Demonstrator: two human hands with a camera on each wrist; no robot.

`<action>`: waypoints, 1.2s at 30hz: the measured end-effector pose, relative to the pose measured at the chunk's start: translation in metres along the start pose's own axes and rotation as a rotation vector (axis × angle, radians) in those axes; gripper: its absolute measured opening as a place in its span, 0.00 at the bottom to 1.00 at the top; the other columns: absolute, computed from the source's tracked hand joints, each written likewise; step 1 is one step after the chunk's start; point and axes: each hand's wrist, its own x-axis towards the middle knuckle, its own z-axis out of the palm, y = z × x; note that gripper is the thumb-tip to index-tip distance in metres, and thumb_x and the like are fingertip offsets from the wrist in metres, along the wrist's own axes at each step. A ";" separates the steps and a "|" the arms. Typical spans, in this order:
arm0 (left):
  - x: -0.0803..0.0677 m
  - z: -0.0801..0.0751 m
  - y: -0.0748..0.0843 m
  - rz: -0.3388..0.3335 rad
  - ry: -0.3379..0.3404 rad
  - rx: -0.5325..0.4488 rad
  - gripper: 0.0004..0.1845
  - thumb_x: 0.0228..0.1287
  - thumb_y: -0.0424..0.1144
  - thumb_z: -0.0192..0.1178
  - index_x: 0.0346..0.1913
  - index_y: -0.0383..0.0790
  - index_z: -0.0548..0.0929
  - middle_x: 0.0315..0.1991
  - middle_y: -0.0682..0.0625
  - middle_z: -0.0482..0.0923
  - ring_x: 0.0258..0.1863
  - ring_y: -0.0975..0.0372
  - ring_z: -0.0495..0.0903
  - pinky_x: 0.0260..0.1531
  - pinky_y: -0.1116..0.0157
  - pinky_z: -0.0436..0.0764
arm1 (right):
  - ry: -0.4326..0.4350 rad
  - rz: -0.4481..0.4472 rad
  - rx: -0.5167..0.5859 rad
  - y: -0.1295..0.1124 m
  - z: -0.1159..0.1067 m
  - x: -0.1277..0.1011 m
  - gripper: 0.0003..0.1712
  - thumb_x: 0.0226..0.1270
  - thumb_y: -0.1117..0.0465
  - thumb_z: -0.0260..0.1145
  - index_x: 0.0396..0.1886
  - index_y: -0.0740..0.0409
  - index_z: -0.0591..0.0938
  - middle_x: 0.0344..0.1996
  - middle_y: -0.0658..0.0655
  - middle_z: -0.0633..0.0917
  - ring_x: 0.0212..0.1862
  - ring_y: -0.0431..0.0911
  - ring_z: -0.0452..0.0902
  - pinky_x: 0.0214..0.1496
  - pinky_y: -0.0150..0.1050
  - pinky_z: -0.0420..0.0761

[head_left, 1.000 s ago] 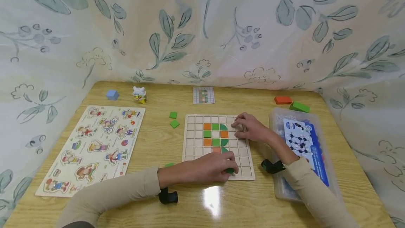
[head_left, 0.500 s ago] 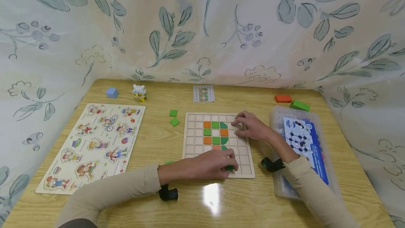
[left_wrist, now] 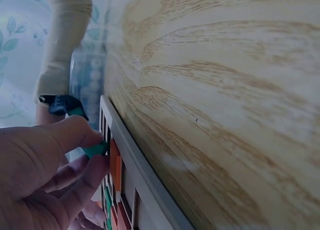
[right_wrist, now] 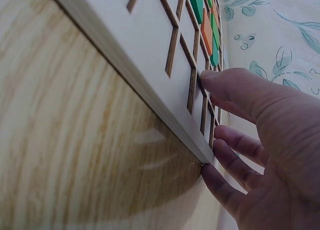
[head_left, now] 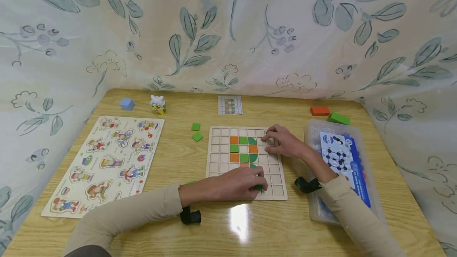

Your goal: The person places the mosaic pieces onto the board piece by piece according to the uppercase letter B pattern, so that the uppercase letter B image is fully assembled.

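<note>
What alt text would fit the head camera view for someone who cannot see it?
A person's left hand pinches a green tile over a wooden grid board while the right hand rests on the board's far right edge, on a wooden table.

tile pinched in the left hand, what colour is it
Green. The tile in the left hand shows best in the head view, over the grid board.

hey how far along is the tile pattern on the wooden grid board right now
Done: nine or so orange and green tiles sit in the grid board. In hand: the left hand pinches a green tile near the board's front, while the right hand steadies its far right edge. Left: two green squares lie loose beside the board.
</note>
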 end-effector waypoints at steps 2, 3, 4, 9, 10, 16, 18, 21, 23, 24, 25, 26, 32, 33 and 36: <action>0.000 0.000 0.000 0.003 0.004 0.017 0.09 0.63 0.32 0.58 0.41 0.48 0.85 0.40 0.55 0.77 0.34 0.71 0.71 0.33 0.84 0.65 | -0.001 0.002 0.001 0.000 0.000 0.000 0.16 0.62 0.59 0.69 0.49 0.56 0.83 0.55 0.64 0.73 0.57 0.59 0.68 0.56 0.56 0.69; 0.000 0.000 0.000 0.005 0.003 0.024 0.09 0.63 0.33 0.58 0.41 0.48 0.85 0.40 0.55 0.77 0.35 0.71 0.72 0.33 0.83 0.65 | -0.001 0.001 0.000 0.001 0.000 0.000 0.16 0.62 0.59 0.69 0.49 0.56 0.83 0.55 0.64 0.73 0.57 0.59 0.68 0.56 0.56 0.69; 0.000 0.000 0.000 0.007 0.002 0.038 0.09 0.63 0.33 0.59 0.41 0.49 0.85 0.40 0.55 0.77 0.34 0.71 0.72 0.34 0.82 0.65 | 0.000 0.000 -0.001 0.001 0.001 0.000 0.16 0.62 0.59 0.69 0.49 0.56 0.83 0.55 0.64 0.73 0.57 0.59 0.68 0.56 0.56 0.69; 0.000 0.000 -0.001 0.006 0.008 0.101 0.08 0.62 0.35 0.61 0.41 0.51 0.86 0.38 0.57 0.79 0.35 0.70 0.73 0.42 0.75 0.70 | 0.004 -0.007 -0.002 0.002 0.000 0.000 0.16 0.62 0.59 0.70 0.49 0.56 0.83 0.55 0.65 0.73 0.57 0.59 0.68 0.57 0.57 0.69; 0.000 0.000 -0.001 0.005 0.011 0.108 0.08 0.62 0.36 0.61 0.41 0.51 0.86 0.38 0.57 0.79 0.35 0.70 0.73 0.43 0.73 0.71 | 0.004 -0.008 0.000 0.002 0.000 0.000 0.16 0.62 0.59 0.70 0.49 0.56 0.83 0.55 0.65 0.73 0.57 0.59 0.68 0.57 0.57 0.69; -0.002 0.001 -0.002 -0.005 0.006 0.141 0.08 0.62 0.37 0.62 0.41 0.52 0.87 0.37 0.57 0.79 0.37 0.68 0.74 0.47 0.72 0.73 | -0.004 0.003 0.004 0.002 0.000 0.001 0.16 0.62 0.59 0.69 0.50 0.56 0.83 0.56 0.64 0.73 0.57 0.59 0.67 0.57 0.57 0.69; -0.003 0.001 -0.002 -0.005 0.001 0.152 0.08 0.62 0.38 0.62 0.42 0.52 0.88 0.37 0.58 0.79 0.37 0.68 0.74 0.48 0.71 0.73 | -0.006 0.008 0.008 0.002 0.000 0.001 0.16 0.62 0.59 0.69 0.50 0.56 0.83 0.56 0.64 0.73 0.57 0.59 0.67 0.57 0.57 0.69; -0.005 0.001 -0.002 -0.001 -0.004 0.157 0.09 0.63 0.38 0.62 0.42 0.52 0.88 0.37 0.58 0.79 0.38 0.68 0.74 0.50 0.71 0.73 | -0.010 0.008 0.012 0.001 0.001 0.001 0.16 0.62 0.59 0.69 0.50 0.57 0.83 0.56 0.65 0.73 0.57 0.60 0.67 0.57 0.56 0.69; -0.006 0.002 -0.003 0.001 -0.005 0.161 0.09 0.64 0.38 0.62 0.43 0.52 0.88 0.37 0.58 0.79 0.38 0.68 0.74 0.49 0.71 0.73 | -0.011 0.005 0.013 0.000 0.001 0.001 0.17 0.61 0.59 0.70 0.50 0.57 0.83 0.55 0.65 0.73 0.57 0.60 0.67 0.57 0.56 0.69; -0.006 0.002 -0.003 0.003 -0.004 0.165 0.09 0.64 0.39 0.62 0.43 0.52 0.89 0.36 0.58 0.79 0.38 0.68 0.74 0.48 0.72 0.73 | -0.011 0.004 0.015 0.000 0.002 0.001 0.17 0.61 0.60 0.70 0.50 0.57 0.83 0.55 0.65 0.73 0.57 0.59 0.67 0.58 0.56 0.69; -0.007 0.002 -0.003 0.005 -0.003 0.170 0.09 0.64 0.39 0.62 0.43 0.52 0.89 0.37 0.58 0.79 0.39 0.68 0.74 0.47 0.72 0.73 | -0.010 0.003 0.013 0.000 0.002 0.001 0.17 0.61 0.60 0.70 0.50 0.57 0.83 0.55 0.65 0.73 0.57 0.59 0.68 0.58 0.56 0.69; -0.008 0.003 -0.003 0.009 -0.002 0.178 0.09 0.65 0.39 0.62 0.43 0.52 0.89 0.37 0.58 0.79 0.39 0.68 0.74 0.46 0.73 0.73 | -0.010 0.002 0.013 0.000 0.002 0.001 0.17 0.61 0.60 0.69 0.50 0.58 0.83 0.55 0.65 0.73 0.57 0.59 0.68 0.58 0.55 0.69; -0.010 0.005 -0.003 0.037 0.051 0.191 0.06 0.65 0.38 0.62 0.34 0.51 0.88 0.34 0.58 0.78 0.38 0.67 0.74 0.43 0.75 0.72 | -0.007 0.007 0.012 -0.001 0.002 0.001 0.17 0.61 0.60 0.70 0.50 0.58 0.83 0.55 0.64 0.73 0.57 0.58 0.68 0.57 0.54 0.69; -0.010 0.006 -0.003 0.043 0.063 0.191 0.06 0.64 0.38 0.61 0.33 0.51 0.88 0.33 0.59 0.79 0.38 0.67 0.74 0.43 0.75 0.72 | -0.007 0.008 0.010 -0.001 0.001 0.001 0.17 0.61 0.60 0.70 0.50 0.58 0.83 0.54 0.64 0.73 0.57 0.58 0.68 0.57 0.53 0.69; -0.012 0.006 -0.002 0.053 0.076 0.186 0.08 0.65 0.37 0.60 0.30 0.50 0.86 0.33 0.59 0.78 0.37 0.67 0.74 0.42 0.76 0.71 | -0.007 0.010 0.004 0.000 0.001 0.001 0.17 0.61 0.60 0.70 0.50 0.58 0.83 0.54 0.64 0.73 0.56 0.58 0.68 0.56 0.52 0.69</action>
